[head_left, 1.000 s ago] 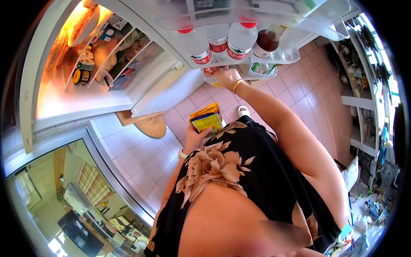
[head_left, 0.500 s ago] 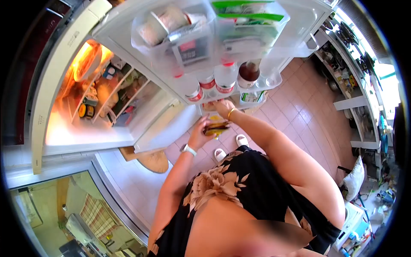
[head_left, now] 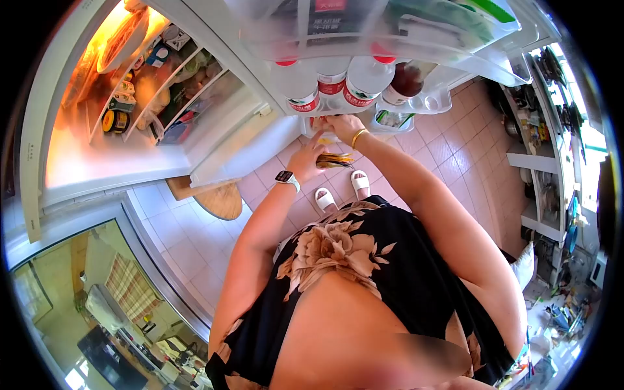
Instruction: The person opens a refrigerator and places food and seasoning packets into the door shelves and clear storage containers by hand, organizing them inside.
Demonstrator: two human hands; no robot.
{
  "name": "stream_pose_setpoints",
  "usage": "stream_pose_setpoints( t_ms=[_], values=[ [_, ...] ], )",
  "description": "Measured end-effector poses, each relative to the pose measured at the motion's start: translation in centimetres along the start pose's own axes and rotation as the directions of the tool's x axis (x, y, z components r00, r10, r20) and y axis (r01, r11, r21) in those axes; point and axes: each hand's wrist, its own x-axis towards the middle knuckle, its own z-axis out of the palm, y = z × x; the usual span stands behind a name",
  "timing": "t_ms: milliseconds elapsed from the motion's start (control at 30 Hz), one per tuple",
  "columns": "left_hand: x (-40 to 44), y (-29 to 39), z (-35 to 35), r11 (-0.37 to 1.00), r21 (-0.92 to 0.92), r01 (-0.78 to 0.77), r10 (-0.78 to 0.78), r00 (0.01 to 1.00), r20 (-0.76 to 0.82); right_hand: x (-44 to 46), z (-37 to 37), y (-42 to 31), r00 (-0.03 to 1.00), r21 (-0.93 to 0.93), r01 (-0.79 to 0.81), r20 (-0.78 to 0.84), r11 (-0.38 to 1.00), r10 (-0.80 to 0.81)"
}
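My left hand [head_left: 308, 160], with a watch at its wrist, is closed around a small stack of flat yellow and dark packets [head_left: 335, 160]. Just above it, my right hand [head_left: 343, 127], wearing a gold bangle, reaches into the lowest bin [head_left: 392, 129] of the open fridge door. Its fingers are bunched at a small reddish item that is partly hidden and too small to name. The left fingertips come close to the right hand; I cannot tell whether they touch. Over both hands, bottles with red-and-white labels [head_left: 361, 81] and a dark sauce bottle [head_left: 404, 83] stand in a door shelf.
The lit fridge compartment [head_left: 140, 146] on the left holds jars and packages on shelves. A higher door bin [head_left: 364, 32] carries bags and packets. A round wooden board [head_left: 221, 201] is low at left. Crowded shelving [head_left: 549, 162] lines the right side, beyond pink floor tiles [head_left: 448, 153].
The view has shifted, so the door shelves appear larger and higher. My left hand, still with the packets, has come up closer to my right hand, which stays at the low bin.
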Motion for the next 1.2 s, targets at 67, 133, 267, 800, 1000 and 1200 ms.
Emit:
stream_pose_setpoints(
  t_ms=[67, 133, 267, 800, 1000, 1200],
  values=[
    [0.0, -0.3, 0.3, 0.999, 0.040, 0.010, -0.010, 1.000, -0.013, -0.2, 0.1, 0.2, 0.998, 0.025, -0.003, -0.060, 1.000, 0.004],
    [0.3, -0.7, 0.6, 0.999, 0.042, -0.003, 0.005, 0.999, -0.051, -0.4, 0.4, 1.0, 0.987, 0.136, 0.024, -0.161, 0.990, -0.002],
    [0.2, 0.6, -0.6, 0.997, -0.018, 0.074, -0.074, 0.997, -0.027, -2.4, -0.7, 1.1, 0.983, 0.090, 0.050, -0.181, 0.995, -0.033],
    [-1.0, 1.2, -0.1, 0.773, -0.631, -0.062, -0.091, 0.974, -0.206, -20.3, -19.7, -1.6, 0.854, 0.282, 0.224, -0.517, 0.933, -0.049],
    [-4.0, 8.4, -6.8, 0.574, -0.793, -0.204, 0.041, 0.974, -0.221, -25.5, -40.4, -6.4, 0.485, 0.021, 0.395, -0.854, 0.918, -0.189],
    [-3.7, 20.0, -20.4, 0.725, -0.371, -0.580, 0.486, 0.813, -0.322, -19.3, -52.9, -6.6, 0.198, -0.376, 0.420, -0.851, 0.826, -0.487]
  ],
)
